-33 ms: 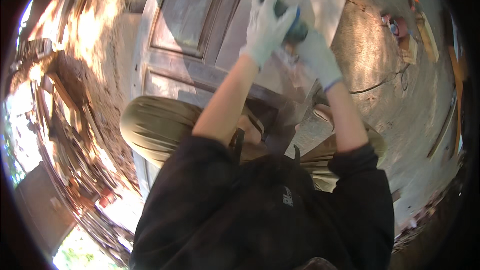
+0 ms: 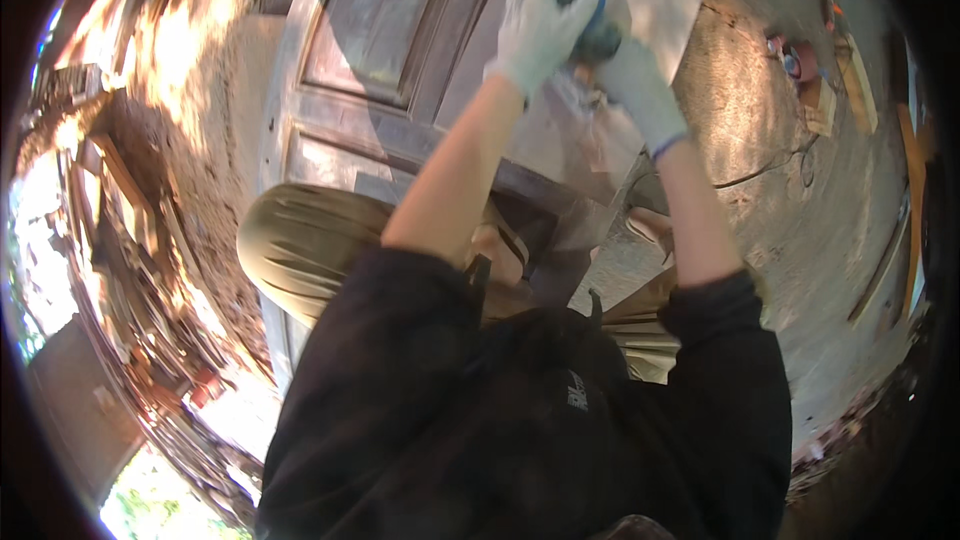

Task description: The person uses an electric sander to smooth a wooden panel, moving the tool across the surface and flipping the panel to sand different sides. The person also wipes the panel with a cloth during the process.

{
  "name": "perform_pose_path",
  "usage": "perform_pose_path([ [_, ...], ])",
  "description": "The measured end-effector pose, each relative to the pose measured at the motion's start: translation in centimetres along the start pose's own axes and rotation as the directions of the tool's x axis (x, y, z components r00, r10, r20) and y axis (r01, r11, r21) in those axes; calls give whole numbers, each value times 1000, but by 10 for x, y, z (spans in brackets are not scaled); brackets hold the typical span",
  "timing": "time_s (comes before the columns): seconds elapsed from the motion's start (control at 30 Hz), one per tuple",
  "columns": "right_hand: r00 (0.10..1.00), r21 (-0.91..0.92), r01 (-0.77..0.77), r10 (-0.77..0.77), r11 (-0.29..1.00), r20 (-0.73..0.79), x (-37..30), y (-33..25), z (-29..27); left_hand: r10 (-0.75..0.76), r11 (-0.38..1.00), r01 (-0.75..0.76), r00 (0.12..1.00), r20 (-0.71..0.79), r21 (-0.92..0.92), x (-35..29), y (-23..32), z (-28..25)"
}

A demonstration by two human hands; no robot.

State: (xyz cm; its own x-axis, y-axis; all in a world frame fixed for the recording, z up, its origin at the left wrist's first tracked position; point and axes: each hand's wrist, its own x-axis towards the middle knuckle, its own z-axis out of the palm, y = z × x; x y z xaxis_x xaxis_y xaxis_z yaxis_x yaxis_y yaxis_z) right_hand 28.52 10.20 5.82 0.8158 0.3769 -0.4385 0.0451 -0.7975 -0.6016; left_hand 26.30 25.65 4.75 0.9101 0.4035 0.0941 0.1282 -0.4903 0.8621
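L. hand: via the head cam I see the white-gloved left hand (image 2: 541,28) closed on the upper side of a dark green-and-blue handheld tool (image 2: 599,38).
R. hand: I have the white-gloved right hand (image 2: 640,90) at the tool's near right end; fingers hidden and blurred, so I can't tell if the grip is closed.
Tool pos.: over the upper middle of a pale, flat, straight-edged board (image 2: 478,90), betw. both hands; underside contact n/v from my view.
Board pos.: lying at a slant across a brown wooden door with recessed rectangular panels (image 2: 365,30); door lies flat, approx. under the hands and left knee.
Wearer: black top (image 2: 520,420), olive trousers (image 2: 305,250); knees spread, forearms bare.
R. side: thin dark cable (image 2: 760,176) on the grey-brown ground (image 2: 725,105); farther out, a small reddish device w/ round face (image 2: 793,62), next to pale wood pieces (image 2: 822,105).
L. side: heap of long brown wood scraps (image 2: 122,215), well apart from door.
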Motion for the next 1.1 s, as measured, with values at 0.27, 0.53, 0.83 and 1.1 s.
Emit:
perform_pose_path([
  [0.27, 987, -203, 157, -147, 966, 67, 76, -84, 41, -209, 951, 197, 978, 24, 240, 71, -44, -81],
  [0.53, 954, -98, 244, -221, 965, 204, -41, -31, 98, -573, 819, 502, 698, -430, -278, -98, -25, -68],
  [0.83, 986, -265, 155, -133, 952, 99, -117, 75, 56, -541, 814, 405, 790, -289, -416, -156, 21, -1],
  [1.1, 979, -322, 98, -150, 942, -140, -57, -12, 73, -607, 740, 425, 756, -246, -521, -66, -6, -42],
])
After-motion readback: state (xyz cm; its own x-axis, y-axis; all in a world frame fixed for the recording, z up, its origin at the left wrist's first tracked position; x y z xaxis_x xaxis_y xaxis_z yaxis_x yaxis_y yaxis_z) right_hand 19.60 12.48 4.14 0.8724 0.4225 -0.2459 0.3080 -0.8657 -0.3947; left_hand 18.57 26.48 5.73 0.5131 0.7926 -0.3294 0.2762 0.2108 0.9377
